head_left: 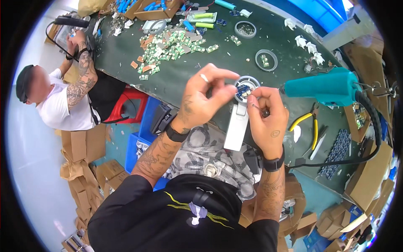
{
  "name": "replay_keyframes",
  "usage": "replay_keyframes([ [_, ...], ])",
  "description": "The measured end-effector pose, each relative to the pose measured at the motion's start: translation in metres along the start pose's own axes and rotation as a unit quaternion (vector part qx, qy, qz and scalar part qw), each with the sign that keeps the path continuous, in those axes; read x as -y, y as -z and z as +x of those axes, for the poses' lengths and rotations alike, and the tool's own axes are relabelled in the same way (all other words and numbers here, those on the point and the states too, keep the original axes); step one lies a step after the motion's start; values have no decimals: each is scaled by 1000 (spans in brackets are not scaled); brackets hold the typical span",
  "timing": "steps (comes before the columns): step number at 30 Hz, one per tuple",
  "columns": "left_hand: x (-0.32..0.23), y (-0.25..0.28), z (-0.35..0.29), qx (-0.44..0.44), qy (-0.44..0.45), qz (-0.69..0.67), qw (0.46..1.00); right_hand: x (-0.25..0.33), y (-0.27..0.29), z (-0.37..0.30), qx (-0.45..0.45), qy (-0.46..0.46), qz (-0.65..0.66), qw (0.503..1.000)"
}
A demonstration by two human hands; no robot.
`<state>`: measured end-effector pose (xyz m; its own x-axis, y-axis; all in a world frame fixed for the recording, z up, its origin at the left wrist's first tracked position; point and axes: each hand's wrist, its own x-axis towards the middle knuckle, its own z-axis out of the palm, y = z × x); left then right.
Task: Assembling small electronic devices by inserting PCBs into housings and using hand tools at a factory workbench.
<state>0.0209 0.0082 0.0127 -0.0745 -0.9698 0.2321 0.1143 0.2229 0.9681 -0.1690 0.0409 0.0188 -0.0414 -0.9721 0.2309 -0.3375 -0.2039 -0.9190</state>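
Here we see two hands over a dark green table (176, 75). The left hand (205, 98) pinches a small blue round circuit board (244, 90) with its fingertips, so its grip is shut on that board. The right hand (266, 115) touches the same board from the other side, and its fingers are curled in tight. The board sits on the round top of a white plastic handheld case (237, 124), just in front of us. Near the right hand lie a teal hot-air tool (325, 87) and yellow-handled pliers (310, 122). A pile of small green boards (172, 46) lies farther back. Another person (63, 92) sits at the left.
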Motion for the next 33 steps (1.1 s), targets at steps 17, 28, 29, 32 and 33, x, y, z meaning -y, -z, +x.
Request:
replay_keyframes([
  [17, 6, -1, -1, 86, -14, 104, 991, 3, 1, -5, 2, 1, 14, 1000],
  [28, -3, -3, -14, -2, -22, 169, 985, -1, 2, -5, -21, 6, 3, 1000],
  [29, -9, -5, -22, 21, -52, 244, 968, 0, 7, -6, -39, -1, -3, 999],
  [32, -22, -9, -47, 102, -54, 457, 882, 4, 5, -3, -39, -21, -2, 999],
  [33, -23, -14, -50, 99, -54, 456, 883, 5, 6, -2, -33, -23, -8, 999],
])
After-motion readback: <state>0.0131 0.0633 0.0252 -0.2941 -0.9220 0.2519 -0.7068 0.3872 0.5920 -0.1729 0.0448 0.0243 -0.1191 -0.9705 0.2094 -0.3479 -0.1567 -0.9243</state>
